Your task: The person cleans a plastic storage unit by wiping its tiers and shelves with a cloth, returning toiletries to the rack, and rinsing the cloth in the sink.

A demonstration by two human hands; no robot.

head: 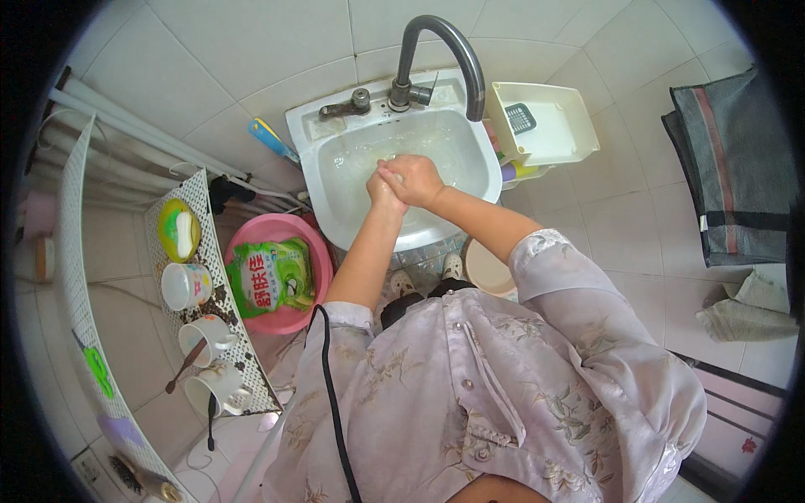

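Over the white washbasin (343,217), my left hand (382,190) and my right hand (413,178) are pressed together. The right fingers wrap across the left hand, which hides much of it. A small pale patch shows between them; I cannot tell whether it is lather or an object. Shallow water (443,135) glints in the bowl below. Behind the hands rises a curved grey gooseneck faucet (440,25), its spout towards the basin's right side, with no stream visible. A second, short metal tap (344,108) sits on the rim to its left.
A pink plastic basin (327,270) at left holds a green printed packet (270,276). Beside it, a perforated white shelf (251,352) carries a soap dish (168,220) with white soap (183,234), and several cups. Right of the sink sits a cream plastic bin (560,126); grey towels (736,163) hang farther right.
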